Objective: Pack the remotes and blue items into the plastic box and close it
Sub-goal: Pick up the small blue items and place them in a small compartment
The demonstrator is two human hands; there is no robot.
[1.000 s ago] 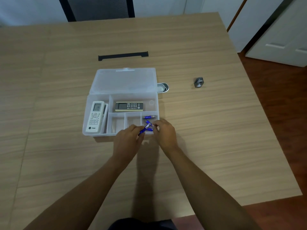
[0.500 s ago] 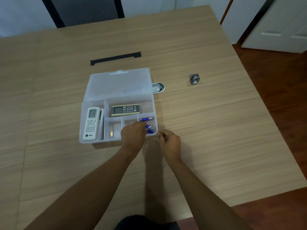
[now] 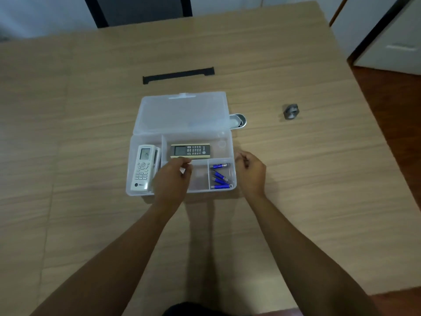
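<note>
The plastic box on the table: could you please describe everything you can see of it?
The plastic box is translucent, whitish and rectangular, resting flat on the wooden table. Its hinged lid lies open on the far side. Dividers split the tray into compartments: a white remote on the left, a beige remote at the back, blue items at the front right. The left hand hovers over the front middle; the right hand sits just beside its right wall.

Wooden table [image 3: 296, 190]; dark chair [image 3: 141, 10]; reddish floor [image 3: 396, 106].
</note>
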